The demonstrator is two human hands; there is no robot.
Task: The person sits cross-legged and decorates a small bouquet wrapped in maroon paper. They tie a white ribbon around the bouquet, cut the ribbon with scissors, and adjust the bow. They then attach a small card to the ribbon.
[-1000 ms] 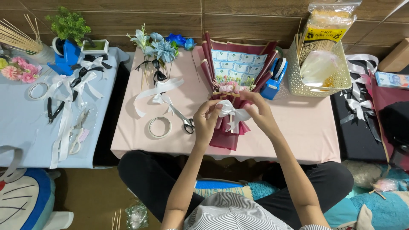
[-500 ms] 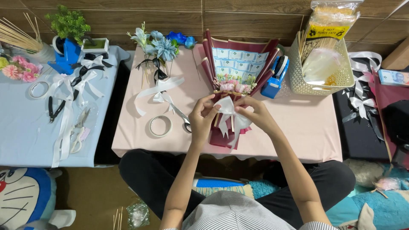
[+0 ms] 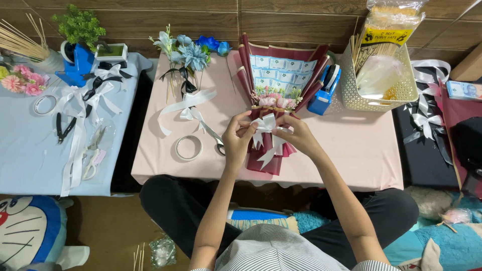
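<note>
You're pinching the white ribbon bow [image 3: 265,126] with both hands, left hand [image 3: 237,138] and right hand [image 3: 296,135], at frame centre on the maroon bouquet [image 3: 273,103]; it's soft, light, slippery-looking, so grip the loops near the knot.

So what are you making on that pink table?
A person sits at the pink table with both hands on a white ribbon bow. The left hand and right hand pinch the bow against the front of a dark red wrapped bouquet lying flat. Scissors and a tape roll lie just to the left, and a blue tape dispenser sits to the right.
</note>
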